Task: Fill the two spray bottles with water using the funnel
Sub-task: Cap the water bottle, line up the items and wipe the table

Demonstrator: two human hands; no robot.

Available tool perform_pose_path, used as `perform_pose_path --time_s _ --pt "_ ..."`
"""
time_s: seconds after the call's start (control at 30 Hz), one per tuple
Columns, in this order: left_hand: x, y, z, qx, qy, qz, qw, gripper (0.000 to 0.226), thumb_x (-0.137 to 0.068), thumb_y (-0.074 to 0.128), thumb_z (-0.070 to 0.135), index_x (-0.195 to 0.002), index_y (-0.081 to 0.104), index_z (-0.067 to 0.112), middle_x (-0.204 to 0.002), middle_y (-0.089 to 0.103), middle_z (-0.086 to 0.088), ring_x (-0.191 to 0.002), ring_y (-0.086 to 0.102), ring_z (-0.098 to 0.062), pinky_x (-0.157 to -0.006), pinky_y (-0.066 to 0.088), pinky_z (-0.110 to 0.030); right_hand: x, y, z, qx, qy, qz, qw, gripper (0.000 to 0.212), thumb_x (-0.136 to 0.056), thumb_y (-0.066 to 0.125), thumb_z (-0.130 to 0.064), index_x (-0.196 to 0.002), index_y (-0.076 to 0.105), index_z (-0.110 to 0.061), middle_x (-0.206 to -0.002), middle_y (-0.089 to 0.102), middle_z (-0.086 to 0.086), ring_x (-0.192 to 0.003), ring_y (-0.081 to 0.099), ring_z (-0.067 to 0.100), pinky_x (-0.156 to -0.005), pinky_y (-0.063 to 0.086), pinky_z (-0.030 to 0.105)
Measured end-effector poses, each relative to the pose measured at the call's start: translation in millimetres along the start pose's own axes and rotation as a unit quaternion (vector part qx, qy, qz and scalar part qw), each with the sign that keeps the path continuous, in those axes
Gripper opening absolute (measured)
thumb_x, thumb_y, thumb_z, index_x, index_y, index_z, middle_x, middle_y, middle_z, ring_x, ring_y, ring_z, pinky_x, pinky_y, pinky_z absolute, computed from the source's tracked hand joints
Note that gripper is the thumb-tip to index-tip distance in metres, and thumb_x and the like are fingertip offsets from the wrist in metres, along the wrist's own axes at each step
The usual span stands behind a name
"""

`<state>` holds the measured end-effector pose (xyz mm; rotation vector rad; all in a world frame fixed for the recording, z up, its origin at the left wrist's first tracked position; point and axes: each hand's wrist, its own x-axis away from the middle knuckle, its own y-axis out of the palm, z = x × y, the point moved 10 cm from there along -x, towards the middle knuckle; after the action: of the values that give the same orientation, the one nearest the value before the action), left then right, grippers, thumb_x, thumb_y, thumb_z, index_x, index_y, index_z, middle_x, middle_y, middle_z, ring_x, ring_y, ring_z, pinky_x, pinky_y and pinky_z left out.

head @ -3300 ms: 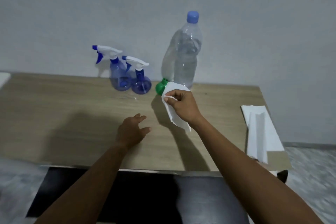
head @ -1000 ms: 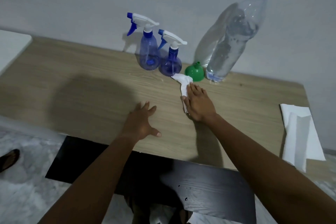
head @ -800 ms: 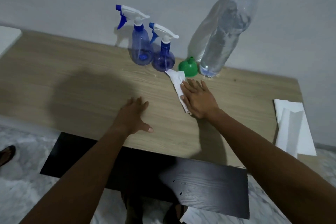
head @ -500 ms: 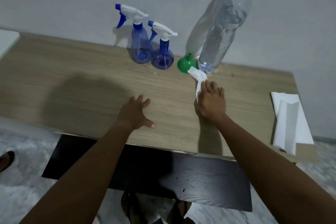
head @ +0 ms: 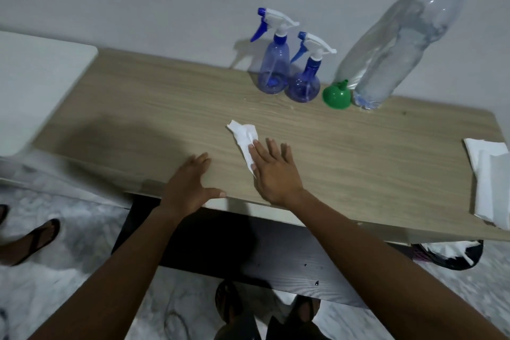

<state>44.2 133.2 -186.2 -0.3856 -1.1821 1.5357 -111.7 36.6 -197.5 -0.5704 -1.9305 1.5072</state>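
Note:
Two blue spray bottles, a taller one (head: 273,63) and a shorter one (head: 305,77), stand capped side by side at the back of the wooden table (head: 165,119). Right of them a green funnel (head: 336,94) sits mouth down beside a large clear water bottle (head: 403,44) with a blue cap. My right hand (head: 273,171) lies flat with straight fingers, pressing a crumpled white tissue (head: 244,136) onto the tabletop. My left hand (head: 187,185) rests flat near the table's front edge, fingers spread, holding nothing.
A stack of white paper towels (head: 491,182) lies at the table's right end. A white surface (head: 36,83) adjoins the table on the left. A dark panel (head: 248,251) sits below the front edge, with sandalled feet on the floor.
My right hand has slid the tissue from beside the funnel leftwards and toward the front edge. The left hand stays flat on the table. The camera view has shifted left.

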Motion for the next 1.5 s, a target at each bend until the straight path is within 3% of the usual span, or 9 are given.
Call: perform_pose_path --time_s 0.13,0.43,0.67,0.8,0.93,1.07,1.23,1.4,1.5 --pt "-3 -8 -11 0.036 0.007 0.010 0.999 0.100 -0.068 0.087 0.046 -0.152 0.040 0.020 -0.163 0.027 0.010 -0.153 0.014 -0.011 -0.122 0.016 -0.032 -32 0 -36 0.009 0.011 -0.022 1.000 0.058 -0.108 0.023 -0.034 -0.162 0.013 -0.016 -0.171 0.010 0.000 -0.156 0.005 0.033 -0.122 0.004 0.058" --pt "0 -10 6 0.011 0.015 0.015 1.000 0.089 -0.071 0.087 0.041 -0.148 0.046 0.023 -0.161 0.034 0.003 -0.153 0.018 -0.026 -0.120 0.022 -0.043 47 29 -43 0.007 -0.042 0.011 0.999 0.054 -0.108 0.022 -0.041 -0.158 0.032 -0.025 -0.164 0.032 -0.007 -0.154 0.024 0.034 -0.120 0.016 0.061" --pt "15 36 83 -0.048 0.135 -0.030 0.989 0.075 -0.083 0.069 0.057 -0.149 0.043 0.030 -0.164 0.026 0.007 -0.153 0.013 -0.022 -0.122 0.012 -0.046 114 15 95 0.006 0.186 0.028 0.982 0.059 -0.105 0.010 -0.050 -0.161 0.019 -0.033 -0.168 0.018 -0.016 -0.158 0.008 0.028 -0.123 0.000 0.058" --pt "24 54 118 -0.128 0.148 -0.041 0.980 0.064 -0.088 0.062 0.058 -0.145 0.049 0.032 -0.160 0.035 0.003 -0.150 0.022 -0.028 -0.119 0.022 -0.047 129 8 117 -0.010 0.252 0.047 0.967 0.055 -0.109 0.019 -0.044 -0.160 0.028 -0.026 -0.167 0.024 -0.013 -0.157 0.012 0.027 -0.122 0.003 0.057" --pt "24 41 150 -0.154 0.116 -0.058 0.979 0.048 -0.088 0.067 0.047 -0.127 0.065 0.019 -0.129 0.064 -0.006 -0.121 0.058 -0.028 -0.093 0.047 -0.034 117 -23 110 0.023 0.230 0.105 0.967 0.031 -0.099 0.044 -0.018 -0.121 0.066 -0.016 -0.123 0.069 0.006 -0.122 0.056 0.028 -0.110 0.031 0.043" --pt "15 44 182 -0.157 0.109 -0.069 0.979 0.057 -0.083 0.070 0.052 -0.133 0.060 0.026 -0.131 0.065 0.000 -0.119 0.061 -0.024 -0.094 0.051 -0.035 128 -40 140 0.002 0.260 0.069 0.963 0.029 -0.085 0.051 -0.006 -0.097 0.074 -0.019 -0.088 0.073 0.007 -0.084 0.067 0.029 -0.080 0.038 0.034" --pt "9 71 256 -0.144 0.126 -0.080 0.978 0.060 -0.078 0.071 0.052 -0.132 0.060 0.030 -0.135 0.061 0.003 -0.123 0.058 -0.021 -0.099 0.049 -0.034 180 -61 233 -0.279 0.334 0.183 0.882 0.035 -0.086 0.059 -0.011 -0.114 0.078 -0.020 -0.108 0.077 0.009 -0.103 0.070 0.026 -0.072 0.042 0.021" --pt "0 125 360 -0.122 0.162 -0.107 0.973 0.063 -0.074 0.070 0.052 -0.133 0.060 0.032 -0.134 0.063 0.008 -0.122 0.059 -0.017 -0.097 0.050 -0.034 240 -88 326 -0.340 0.357 0.238 0.837 0.023 -0.092 0.061 -0.008 -0.097 0.082 -0.014 -0.098 0.079 0.003 -0.089 0.071 0.018 -0.064 0.044 0.016" --pt "-5 159 426 -0.113 0.186 -0.116 0.969 0.064 -0.074 0.068 0.052 -0.134 0.060 0.032 -0.134 0.063 0.011 -0.122 0.059 -0.016 -0.097 0.051 -0.033 280 -104 386 -0.353 0.390 0.292 0.799 0.022 -0.090 0.061 -0.009 -0.096 0.082 -0.012 -0.095 0.080 0.003 -0.090 0.071 0.020 -0.078 0.053 0.026"
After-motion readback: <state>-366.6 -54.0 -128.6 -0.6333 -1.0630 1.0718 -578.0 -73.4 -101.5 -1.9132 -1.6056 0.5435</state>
